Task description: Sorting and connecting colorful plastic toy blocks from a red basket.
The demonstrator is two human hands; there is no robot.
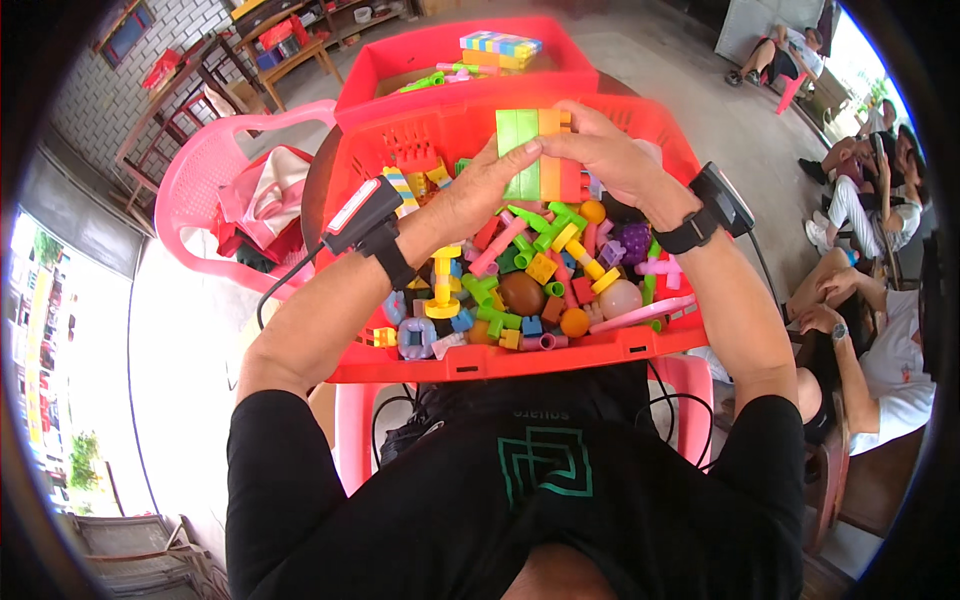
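Above a red plastic basket (480,365) I hold a block of joined toy bricks (520,150), light green on its left side and orange to red on its right. My left hand (478,190) grips the green side, thumb across the front. My right hand (605,150) is closed around the orange side, its thumb meeting the left one. Below them the basket is filled with loose toys: green pipe pieces (485,290), a yellow connector (442,285), a brown ball (522,294), a purple bumpy ball (633,240) and several small bricks.
Beyond the basket stands a red bin (370,75) with a stack of striped bricks (500,46) in it. A pink chair (190,200) with a bag and cloth is at the left. Several people sit along the right; one wears a white shirt (895,370). Cables hang beside both wrists.
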